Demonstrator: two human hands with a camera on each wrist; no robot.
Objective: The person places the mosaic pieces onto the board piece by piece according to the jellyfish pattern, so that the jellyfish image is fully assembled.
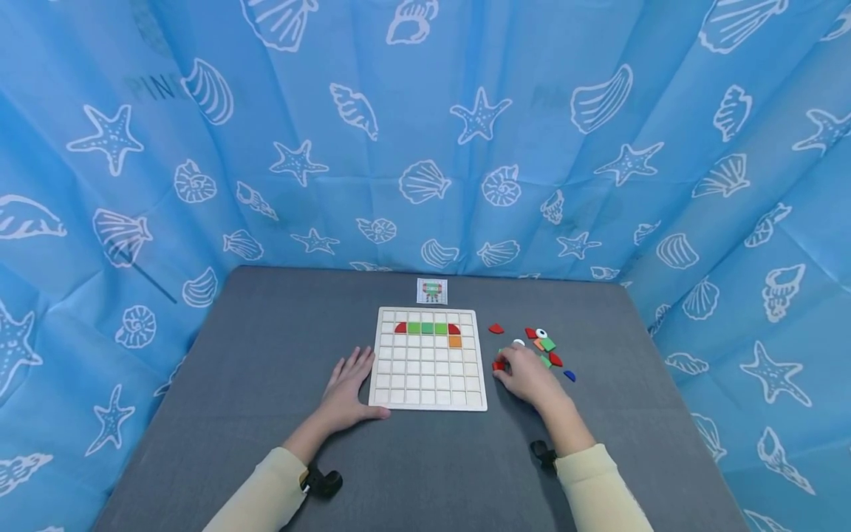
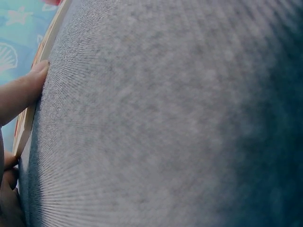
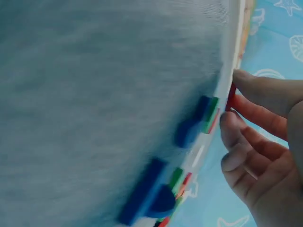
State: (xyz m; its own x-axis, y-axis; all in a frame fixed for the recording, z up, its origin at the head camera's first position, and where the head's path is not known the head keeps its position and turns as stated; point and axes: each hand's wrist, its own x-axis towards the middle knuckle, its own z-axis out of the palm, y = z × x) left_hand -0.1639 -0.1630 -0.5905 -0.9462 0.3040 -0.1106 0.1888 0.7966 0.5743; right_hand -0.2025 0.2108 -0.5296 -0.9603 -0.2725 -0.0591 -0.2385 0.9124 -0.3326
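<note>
A white grid board lies on the table. Its upper rows carry a row of green squares with a red curved piece at each end, and an orange square below the right end. My left hand rests at the board's near left corner, fingers straight along the left side and thumb at the front edge. Right of the board, my right hand pinches a small red piece between thumb and index finger; its other fingers are bent.
A small printed picture card lies beyond the board. Loose pieces are scattered around my right hand: a red one, a white ring, a green one, a blue half-round. A blue shell-patterned curtain hangs behind the grey table.
</note>
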